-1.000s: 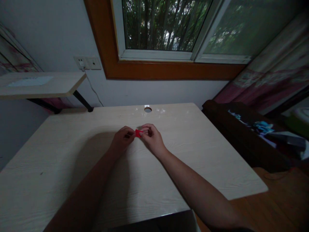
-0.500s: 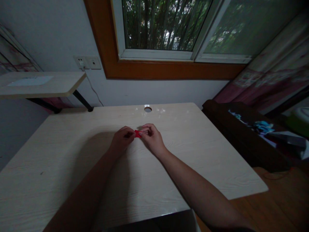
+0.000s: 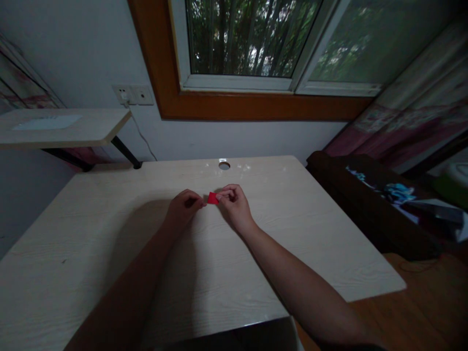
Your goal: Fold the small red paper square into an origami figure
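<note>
The pale surface [image 3: 292, 229] is spread beneath. Over it, the left hand [image 3: 182, 207] is held with its grip together, nothing visible inside. The right hand's [image 3: 237, 208] grip is clamped on the red piece [image 3: 212, 198], which is held by its right edge just beside the left fingertips. Light pressure, kept to the edge, should best prevent creasing.

The left forearm [image 3: 135, 278] and right forearm [image 3: 292, 265] are bare, smooth and rounded, tapering to slim, bare wrists [image 3: 249, 228]. The left hand [image 3: 182, 208] and right hand [image 3: 237, 207] are ungloved, their nails too small to tell. A dark strip, seemingly a sleeve [image 3: 353, 347], edges the right elbow.
</note>
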A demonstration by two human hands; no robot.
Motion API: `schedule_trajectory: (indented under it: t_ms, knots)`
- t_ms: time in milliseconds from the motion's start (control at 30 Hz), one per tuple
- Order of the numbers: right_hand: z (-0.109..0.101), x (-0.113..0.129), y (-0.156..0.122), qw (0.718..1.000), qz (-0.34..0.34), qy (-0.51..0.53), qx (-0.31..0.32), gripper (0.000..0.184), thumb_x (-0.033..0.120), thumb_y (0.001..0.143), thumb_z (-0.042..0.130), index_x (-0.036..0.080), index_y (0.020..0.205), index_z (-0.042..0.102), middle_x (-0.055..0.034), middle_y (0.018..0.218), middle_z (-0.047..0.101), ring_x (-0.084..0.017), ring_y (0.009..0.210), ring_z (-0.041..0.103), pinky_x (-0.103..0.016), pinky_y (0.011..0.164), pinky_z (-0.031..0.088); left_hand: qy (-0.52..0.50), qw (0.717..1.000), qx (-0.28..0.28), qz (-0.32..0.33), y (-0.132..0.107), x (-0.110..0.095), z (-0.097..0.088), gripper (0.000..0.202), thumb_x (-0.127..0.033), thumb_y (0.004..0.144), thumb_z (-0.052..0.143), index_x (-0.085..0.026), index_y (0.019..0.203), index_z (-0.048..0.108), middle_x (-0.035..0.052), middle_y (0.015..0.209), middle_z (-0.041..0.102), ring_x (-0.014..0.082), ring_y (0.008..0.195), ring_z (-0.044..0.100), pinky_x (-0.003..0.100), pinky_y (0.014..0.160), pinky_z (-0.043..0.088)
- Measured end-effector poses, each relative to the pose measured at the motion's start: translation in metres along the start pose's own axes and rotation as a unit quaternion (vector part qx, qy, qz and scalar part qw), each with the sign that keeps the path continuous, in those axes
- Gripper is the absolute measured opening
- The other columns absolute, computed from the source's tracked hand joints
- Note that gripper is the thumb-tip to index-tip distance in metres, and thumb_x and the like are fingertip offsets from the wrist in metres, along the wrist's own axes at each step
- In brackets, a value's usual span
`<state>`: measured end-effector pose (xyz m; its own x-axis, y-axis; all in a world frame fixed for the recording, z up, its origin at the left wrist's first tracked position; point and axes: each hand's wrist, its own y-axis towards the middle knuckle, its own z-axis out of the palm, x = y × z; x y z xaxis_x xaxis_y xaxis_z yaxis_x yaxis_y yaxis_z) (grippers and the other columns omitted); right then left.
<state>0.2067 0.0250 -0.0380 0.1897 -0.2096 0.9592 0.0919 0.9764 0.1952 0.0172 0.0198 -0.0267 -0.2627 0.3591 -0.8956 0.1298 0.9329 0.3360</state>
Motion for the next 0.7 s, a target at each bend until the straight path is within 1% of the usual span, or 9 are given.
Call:
schedule_trajectory:
  t_ms: [100,167,233,333,433,500,600,700]
  knots:
    - [-0.0007,-0.0002,0.0,1.0,0.005,0.006,0.003,0.03,0.028,0.074,0.076,0.024,0.096,0.056,0.0034,0.079,0.067,-0.013,0.067,0.059,-0.028,0.069,0.046,-0.054,0.998,-0.008,-0.03,0.0002,0.0007,0.0007,0.019,-0.036,0.083,0.068,-0.018,0.08,0.064,0.0029,0.079,0.067,0.015,0.07,0.067,0.028,0.069,0.055]
    - [-0.0004,-0.0002,-0.0011,1.0,0.006,0.013,0.014,0.031,0.027,0.074,0.076,0.024,0.097,0.056,0.0038,0.078,0.067,-0.012,0.066,0.058,-0.027,0.069,0.046,-0.076,0.996,-0.007,-0.055,0.0001,0.0004,0.0019,0.02,-0.037,0.082,0.069,-0.018,0.086,0.064,0.0023,0.077,0.068,0.0149,0.068,0.067,0.027,0.067,0.055]
    - [0.0004,0.0008,-0.0024,0.999,0.01,0.02,0.024,0.031,0.027,0.073,0.076,0.024,0.097,0.057,0.0037,0.077,0.067,-0.012,0.066,0.059,-0.027,0.068,0.046,-0.079,0.994,-0.002,-0.07,-0.0003,0.0008,0.0036,0.023,-0.038,0.081,0.07,-0.018,0.091,0.064,0.0021,0.076,0.069,0.0148,0.067,0.067,0.026,0.065,0.054]
    - [0.0018,0.0041,-0.004,0.999,0.02,0.025,0.034,0.03,0.028,0.073,0.077,0.023,0.096,0.058,0.0023,0.078,0.068,-0.013,0.067,0.06,-0.028,0.068,0.047,-0.066,0.994,0.029,-0.078,-0.0016,0.003,0.0062,0.027,-0.04,0.079,0.072,-0.018,0.094,0.067,0.003,0.079,0.072,0.0154,0.07,0.068,0.026,0.068,0.054]
    - [0.0028,0.0071,-0.0051,0.998,0.027,0.027,0.051,0.029,0.029,0.072,0.077,0.022,0.095,0.06,0.0012,0.079,0.068,-0.013,0.07,0.062,-0.028,0.069,0.048,-0.049,0.992,0.069,-0.091,-0.0032,0.0043,0.0072,0.027,-0.041,0.079,0.071,-0.019,0.092,0.069,0.0031,0.079,0.074,0.0168,0.073,0.069,0.028,0.072,0.054]
    - [0.003,0.0081,-0.0058,0.997,0.029,0.028,0.063,0.028,0.03,0.072,0.077,0.021,0.094,0.061,0.0004,0.079,0.068,-0.014,0.072,0.063,-0.029,0.071,0.049,-0.029,0.992,0.08,-0.092,-0.004,0.0036,0.0066,0.026,-0.043,0.08,0.069,-0.018,0.088,0.07,0.0026,0.077,0.074,0.0168,0.072,0.068,0.028,0.072,0.053]
    - [0.0025,0.0086,-0.0066,0.996,0.032,0.021,0.078,0.026,0.031,0.073,0.077,0.021,0.093,0.063,-0.0004,0.079,0.068,-0.015,0.072,0.063,-0.03,0.072,0.05,-0.012,0.994,0.076,-0.082,-0.0041,0.0004,0.0048,0.025,-0.042,0.082,0.067,-0.017,0.081,0.069,0.0022,0.074,0.072,0.0161,0.07,0.067,0.027,0.07,0.052]
    - [0.0015,0.0089,-0.0071,0.996,0.033,0.006,0.087,0.026,0.032,0.074,0.075,0.021,0.094,0.063,-0.0002,0.077,0.068,-0.015,0.072,0.063,-0.03,0.071,0.05,-0.03,0.994,0.064,-0.085,-0.0033,-0.0031,0.0034,0.024,-0.041,0.083,0.065,-0.017,0.083,0.069,0.0022,0.073,0.072,0.0158,0.069,0.066,0.027,0.069,0.053]
